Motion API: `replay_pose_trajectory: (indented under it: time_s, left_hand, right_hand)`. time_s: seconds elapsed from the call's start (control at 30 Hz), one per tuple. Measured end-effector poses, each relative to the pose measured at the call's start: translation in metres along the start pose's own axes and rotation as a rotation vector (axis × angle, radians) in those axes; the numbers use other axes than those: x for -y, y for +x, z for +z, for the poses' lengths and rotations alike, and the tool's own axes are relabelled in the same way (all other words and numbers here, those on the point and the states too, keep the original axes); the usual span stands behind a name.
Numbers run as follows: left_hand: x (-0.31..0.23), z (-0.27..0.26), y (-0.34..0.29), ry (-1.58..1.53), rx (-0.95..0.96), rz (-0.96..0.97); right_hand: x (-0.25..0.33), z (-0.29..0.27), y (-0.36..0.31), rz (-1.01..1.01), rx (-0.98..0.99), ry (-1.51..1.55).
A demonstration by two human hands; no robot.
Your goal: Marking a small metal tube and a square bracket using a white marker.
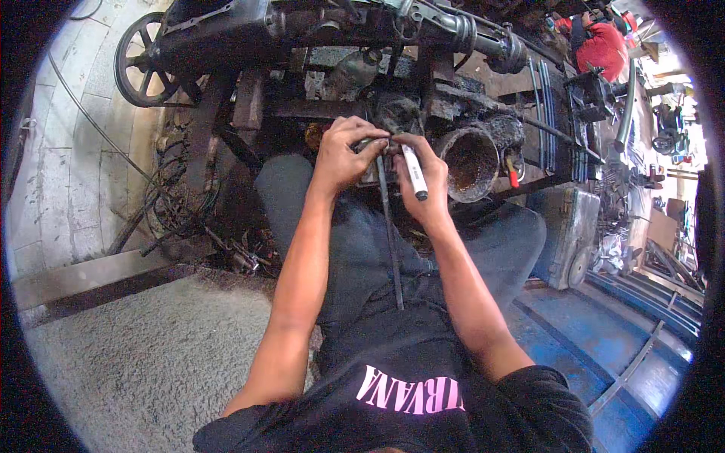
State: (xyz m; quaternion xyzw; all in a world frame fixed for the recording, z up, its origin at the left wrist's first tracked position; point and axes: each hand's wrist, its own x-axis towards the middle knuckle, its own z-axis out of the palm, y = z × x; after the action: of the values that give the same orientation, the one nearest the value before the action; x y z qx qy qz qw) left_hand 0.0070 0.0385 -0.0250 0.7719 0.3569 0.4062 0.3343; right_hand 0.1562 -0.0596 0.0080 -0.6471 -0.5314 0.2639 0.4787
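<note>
My right hand [423, 170] grips a white marker [413, 172] with a black end, its back end pointing toward me. A long, narrow metal bar [390, 234] runs from between my hands down over my lap toward my shirt. The fingers of my left hand [346, 155] are pinched together at the upper part of this bar. A small dark piece shows between its thumb and forefinger, too small to name. Both hands' fingertips nearly meet over the bar, and the marker's tip is hidden by my right fingers.
A greasy machine with a spoked handwheel [143, 60] stretches across the far side. Right of my hands sits a round, rusty can [472, 162], near a red-handled tool [513, 174]. A blue metal case [570, 234] stands at the right. A person in red [602, 51] is farther back.
</note>
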Motion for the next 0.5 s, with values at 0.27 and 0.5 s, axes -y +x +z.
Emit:
replay_pose_trajectory:
  time_s: [0.27, 0.5]
  left_hand:
    - [-0.004, 0.004, -0.001, -0.002, -0.054, 0.022]
    - [-0.011, 0.002, -0.002, -0.021, -0.045, -0.036]
  right_hand:
    - [-0.010, 0.005, -0.044, 0.226, -0.163, 0.339]
    - [-0.005, 0.005, -0.053, 0.350, -0.161, 0.559]
